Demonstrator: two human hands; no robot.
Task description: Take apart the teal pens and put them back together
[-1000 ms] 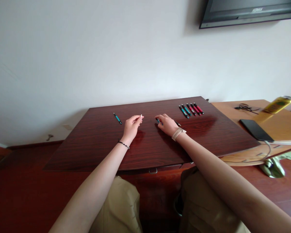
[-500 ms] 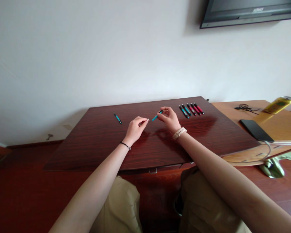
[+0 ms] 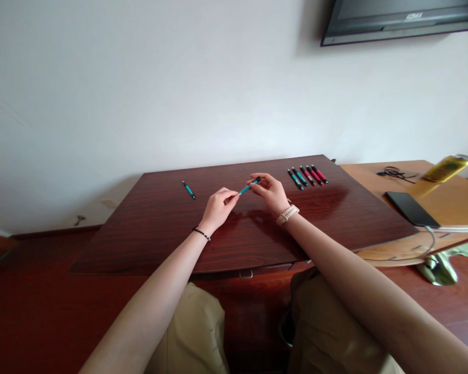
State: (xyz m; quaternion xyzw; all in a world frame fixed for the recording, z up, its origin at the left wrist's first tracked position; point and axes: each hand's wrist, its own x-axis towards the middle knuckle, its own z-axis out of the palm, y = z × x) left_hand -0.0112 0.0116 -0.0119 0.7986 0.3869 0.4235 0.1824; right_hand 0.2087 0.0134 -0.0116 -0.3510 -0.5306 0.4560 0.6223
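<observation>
Over the middle of the dark wooden table, my right hand [image 3: 271, 193] pinches a teal pen barrel [image 3: 245, 189] with a black end, tilted down toward the left. My left hand [image 3: 219, 205] is closed in a pinch on a small pale tip piece [image 3: 239, 194], which meets the barrel's lower left end. The fingertips cover most of that piece. A teal and black pen [image 3: 189, 190] lies alone on the left. To the right of my hands, teal pens [image 3: 297, 178] and red pens [image 3: 314, 175] lie in a slanted row.
The dark table [image 3: 159, 234] stands against a white wall. On the lighter desk [image 3: 452, 202] at right are a black phone [image 3: 411, 209] with a cable, a coiled black cord [image 3: 395, 173] and a yellow can [image 3: 448, 169]. A television [image 3: 405, 23] hangs above.
The gap between the barrel and the small tip piece has closed. My right hand has shifted slightly left with the barrel; my left hand has barely moved.
</observation>
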